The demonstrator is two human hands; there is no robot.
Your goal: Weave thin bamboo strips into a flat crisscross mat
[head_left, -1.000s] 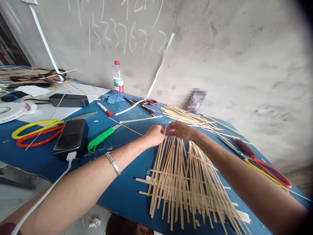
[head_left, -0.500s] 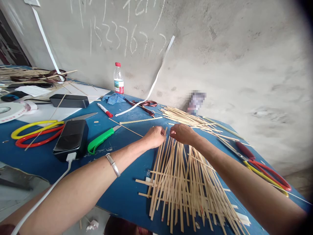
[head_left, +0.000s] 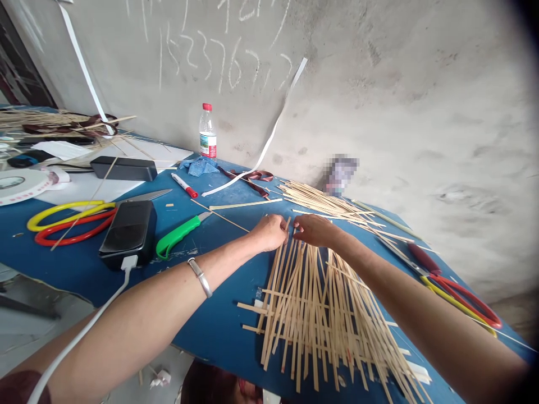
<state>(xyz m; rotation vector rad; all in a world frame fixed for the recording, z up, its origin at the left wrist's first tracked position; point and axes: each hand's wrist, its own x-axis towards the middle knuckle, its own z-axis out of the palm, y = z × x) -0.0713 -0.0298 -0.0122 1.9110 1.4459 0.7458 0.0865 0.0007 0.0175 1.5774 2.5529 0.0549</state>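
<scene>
A loose weave of pale bamboo strips (head_left: 311, 314) lies on the blue tabletop, long strips running away from me across a few crosswise ones. My left hand (head_left: 272, 232) is closed at the far left end of the weave, pinching one bamboo strip whose tip pokes up beside the fingers. Close beside it, my right hand (head_left: 314, 229) has its fingers curled at the far end of a neighbouring strip and looks closed on it. The right palm hides the far ends of several strips.
Left lie a green-handled knife (head_left: 177, 235), a black power bank (head_left: 128, 233) with a white cable, scissors (head_left: 71, 221), a marker (head_left: 184, 185) and a tape roll (head_left: 25, 185). Behind are a bottle (head_left: 208, 134) and more strips (head_left: 324, 199). Other scissors (head_left: 455, 294) lie right.
The view has shifted slightly, so the tabletop things appear a little further right. Both hands stay at the far end of the weave, with only slight finger movement.
</scene>
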